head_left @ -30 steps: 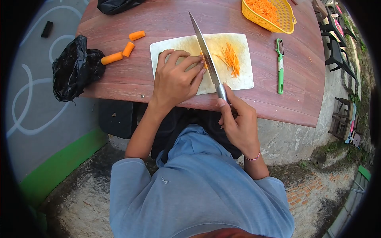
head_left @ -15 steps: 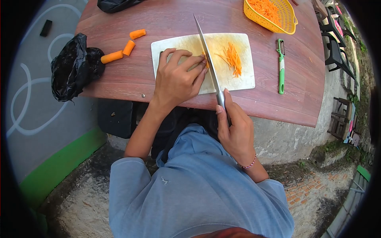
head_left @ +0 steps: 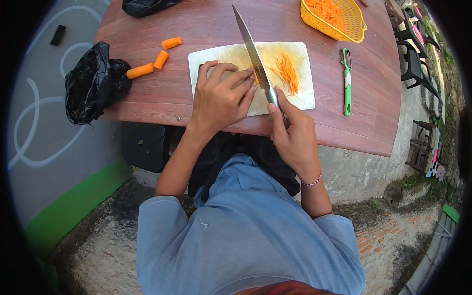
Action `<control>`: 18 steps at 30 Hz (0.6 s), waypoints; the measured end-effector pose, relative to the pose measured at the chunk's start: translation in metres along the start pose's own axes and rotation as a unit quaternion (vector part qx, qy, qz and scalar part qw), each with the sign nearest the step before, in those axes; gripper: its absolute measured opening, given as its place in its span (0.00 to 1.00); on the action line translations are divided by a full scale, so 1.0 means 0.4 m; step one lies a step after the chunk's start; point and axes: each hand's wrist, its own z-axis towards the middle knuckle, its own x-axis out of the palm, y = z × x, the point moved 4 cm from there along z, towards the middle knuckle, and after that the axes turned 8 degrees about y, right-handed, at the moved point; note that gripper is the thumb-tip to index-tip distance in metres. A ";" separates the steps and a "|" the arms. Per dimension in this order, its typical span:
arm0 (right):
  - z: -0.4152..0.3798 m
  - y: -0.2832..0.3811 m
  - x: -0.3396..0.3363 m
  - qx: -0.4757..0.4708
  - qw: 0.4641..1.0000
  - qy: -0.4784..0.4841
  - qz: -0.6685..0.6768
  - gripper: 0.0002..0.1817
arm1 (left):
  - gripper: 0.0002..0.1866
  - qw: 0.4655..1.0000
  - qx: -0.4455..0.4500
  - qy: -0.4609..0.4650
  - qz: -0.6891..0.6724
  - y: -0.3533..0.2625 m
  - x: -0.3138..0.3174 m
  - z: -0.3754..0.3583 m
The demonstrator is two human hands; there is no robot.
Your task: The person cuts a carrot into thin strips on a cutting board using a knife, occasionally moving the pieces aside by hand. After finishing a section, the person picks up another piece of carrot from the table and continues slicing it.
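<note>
A kitchen knife (head_left: 253, 51) is in my right hand (head_left: 296, 137), its handle wrapped by my fingers and its blade pointing away over the cutting board (head_left: 302, 98). Curled fingers of my left hand (head_left: 221, 96) press on a piece of carrot (head_left: 256, 78) just left of the blade. Only a sliver of that carrot shows; my fingers and the knife hide the rest. To the right of the blade, a small heap of shredded carrot (head_left: 286, 74) lies on the board.
Carrot chunks (head_left: 140, 71) lie on the wooden table (head_left: 344, 132) beside a black plastic bag (head_left: 96, 83). A green-handled peeler (head_left: 347, 83) is right of the board. Farther back stands a yellow basket (head_left: 334, 32) of shredded carrot. Another black bag (head_left: 147, 6) sits at the far edge.
My right hand and the knife have moved forward, away from my body, and the blade's flat side shows more. My left hand stays in place on the carrot.
</note>
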 end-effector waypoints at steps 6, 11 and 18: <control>-0.062 -0.030 -0.018 0.050 0.998 0.024 0.026 0.21 | 0.09 1.000 -0.003 0.001 -0.006 0.001 0.001 -0.002; -0.059 -0.023 -0.025 0.058 0.998 0.018 0.016 0.22 | 0.09 1.000 -0.002 0.000 -0.003 0.000 0.002 -0.001; -0.065 -0.022 -0.018 0.043 0.998 0.024 0.028 0.22 | 0.08 1.000 -0.002 -0.005 0.003 -0.002 0.000 0.000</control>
